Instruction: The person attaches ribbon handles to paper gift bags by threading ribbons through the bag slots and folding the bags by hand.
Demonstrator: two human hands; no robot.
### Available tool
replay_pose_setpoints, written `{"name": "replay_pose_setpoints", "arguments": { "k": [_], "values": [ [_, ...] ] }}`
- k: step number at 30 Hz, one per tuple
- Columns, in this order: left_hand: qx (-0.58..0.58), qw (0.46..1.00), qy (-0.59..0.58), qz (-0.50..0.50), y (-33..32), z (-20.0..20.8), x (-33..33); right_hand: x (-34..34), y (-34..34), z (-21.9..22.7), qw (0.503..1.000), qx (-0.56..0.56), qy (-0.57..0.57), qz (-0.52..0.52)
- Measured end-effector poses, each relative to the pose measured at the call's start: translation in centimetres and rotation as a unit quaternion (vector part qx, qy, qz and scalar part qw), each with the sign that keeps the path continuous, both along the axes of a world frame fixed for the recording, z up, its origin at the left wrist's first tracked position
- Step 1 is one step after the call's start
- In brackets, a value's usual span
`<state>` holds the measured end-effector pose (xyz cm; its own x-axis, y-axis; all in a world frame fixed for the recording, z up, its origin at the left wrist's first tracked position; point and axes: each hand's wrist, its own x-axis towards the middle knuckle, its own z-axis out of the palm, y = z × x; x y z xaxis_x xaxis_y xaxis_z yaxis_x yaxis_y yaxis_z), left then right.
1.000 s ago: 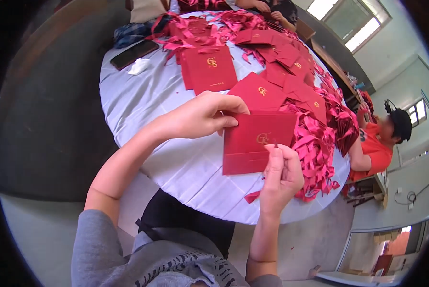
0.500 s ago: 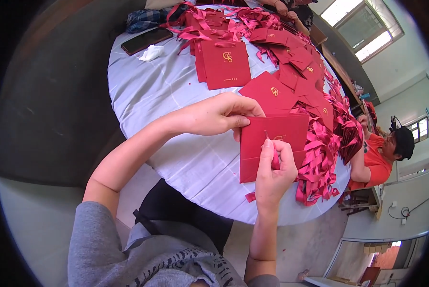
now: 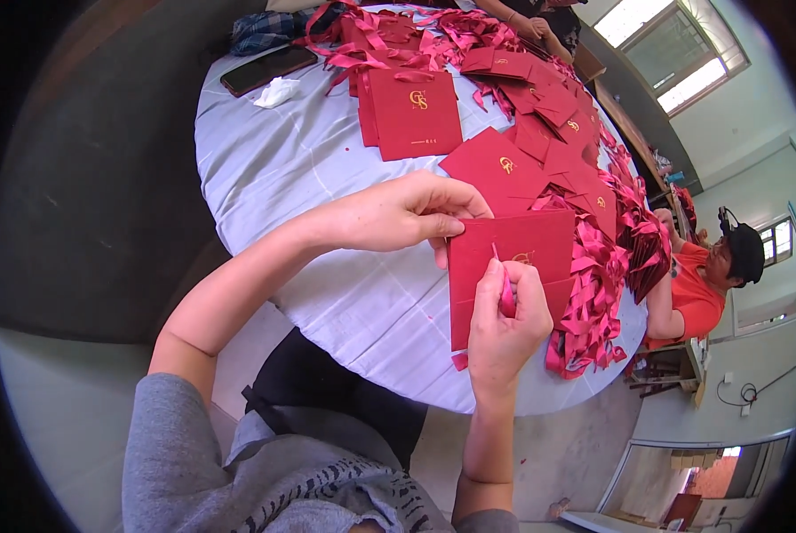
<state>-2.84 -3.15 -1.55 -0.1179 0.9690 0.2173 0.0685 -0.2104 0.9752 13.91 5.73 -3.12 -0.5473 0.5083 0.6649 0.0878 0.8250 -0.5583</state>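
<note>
A flat red paper bag (image 3: 473,275) with a gold emblem is held up near the table's front edge. My left hand (image 3: 416,211) grips its upper left corner, thumb in front and the other fingers behind or hidden. In front of the bag, my right hand (image 3: 512,311) is closed in a pinch on a pink ribbon (image 3: 507,298). The ribbon's thin tip points up from the fingertips against the bag's face, close to its upper part. Behind this bag lies another red paper bag (image 3: 496,169) with the same emblem.
Finished-looking red bags with ribbon handles (image 3: 416,120) lie farther back. Loose pink ribbons (image 3: 589,302) heap at the right. A phone (image 3: 269,71), a crumpled tissue (image 3: 277,92) and plaid cloth (image 3: 260,34) rest far left on the white tablecloth (image 3: 265,169). Two co-workers sit around the table.
The bag's lower edge has shifted slightly down, and my right hand has moved a little left and down with the ribbon. My left hand keeps its hold on the corner.
</note>
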Motion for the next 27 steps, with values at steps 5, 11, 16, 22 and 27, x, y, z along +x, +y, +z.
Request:
{"name": "replay_pose_setpoints", "arguments": {
  "k": [5,11,16,22,27],
  "values": [
    [0.005,1.0,-0.007,-0.014,0.1,0.0,0.1,0.1,-0.1,0.1,1.0,-0.007,0.002,0.0],
    [0.012,1.0,-0.004,-0.023,0.3,-0.4,0.1,0.3,-0.1,0.2,1.0,-0.02,0.0,-0.003],
    [0.037,0.999,-0.009,-0.009,0.6,-0.9,0.3,0.2,-0.2,-0.1,1.0,-0.021,0.012,0.004],
    [-0.005,0.998,0.035,0.044,0.4,0.4,1.4,0.3,0.0,0.1,1.0,-0.012,0.018,0.004],
    [0.054,0.979,0.157,0.117,0.2,0.3,2.1,0.4,-0.3,0.1,1.0,-0.02,0.01,-0.005]
  ]
}}
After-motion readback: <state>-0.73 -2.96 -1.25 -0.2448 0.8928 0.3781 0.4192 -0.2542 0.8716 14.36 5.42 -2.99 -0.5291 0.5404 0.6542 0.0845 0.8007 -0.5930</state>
